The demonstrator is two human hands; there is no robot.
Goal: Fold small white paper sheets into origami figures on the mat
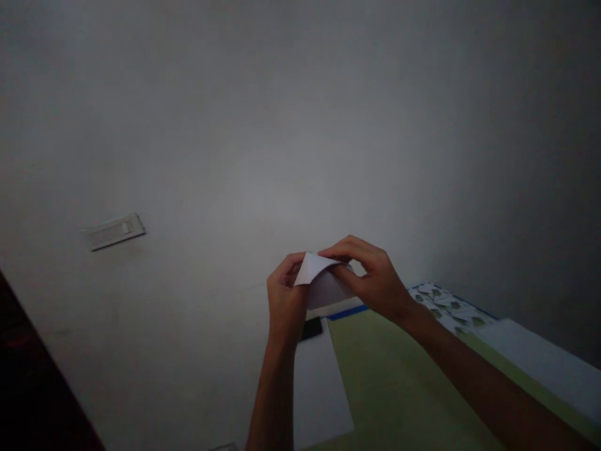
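A folded piece of white paper [328,289] is held up in front of the wall, with a pointed corner at its top. My left hand [287,294] grips its left side, the thumb near the lower fold. On the other side, my right hand [375,275] pinches the upper right edge between thumb and fingers. Some fingertips are hidden behind the paper. Below my hands lies a green surface [389,376] with a white sheet [322,388] at its left and a small black object [310,329] on that sheet's far end.
A plain grey wall [235,125] fills most of the view, with a switch plate [117,232] at left. At right lie a leaf-patterned cloth or pillow [451,307] and another white sheet [539,363]. A dark edge [32,382] stands at lower left.
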